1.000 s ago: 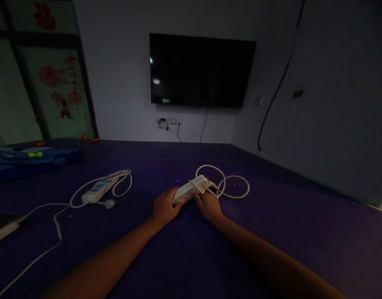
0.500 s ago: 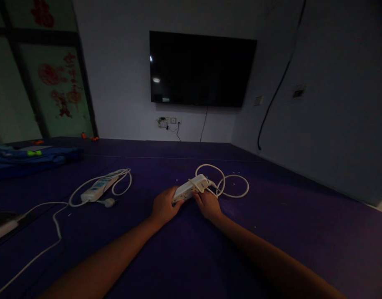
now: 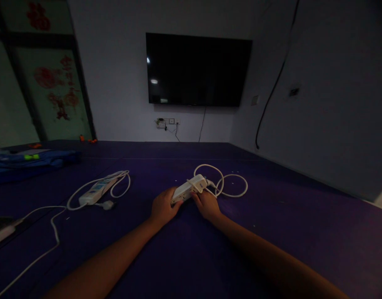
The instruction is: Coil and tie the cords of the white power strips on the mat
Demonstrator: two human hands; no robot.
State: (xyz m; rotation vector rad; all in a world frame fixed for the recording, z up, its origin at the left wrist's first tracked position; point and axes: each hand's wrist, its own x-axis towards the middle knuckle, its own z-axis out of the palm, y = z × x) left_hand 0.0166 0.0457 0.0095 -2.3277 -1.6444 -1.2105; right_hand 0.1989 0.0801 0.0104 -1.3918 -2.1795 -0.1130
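Observation:
A white power strip (image 3: 188,187) lies tilted between my two hands, just above or on the purple floor (image 3: 184,257); I cannot tell whether it touches. My left hand (image 3: 163,206) is closed round its near left end. At the far right end, my right hand (image 3: 207,204) grips the strip's underside, thumb near the sockets. A turn of the white cord (image 3: 232,196) crosses the strip by the right hand, and the rest spreads in loose loops to the right. The fingers behind the strip are hidden.
To the left lies a second power strip (image 3: 97,191) with coiled cord and a plug (image 3: 108,205). A white device (image 3: 2,236) with a cable sits at the left edge. Blue cloth (image 3: 53,158) lies farther back. A television (image 3: 197,70) hangs on the wall; a black cable (image 3: 267,104) dangles at right.
The whole view has shifted slightly. Both hands keep their hold on the power strip, which has barely moved between them.

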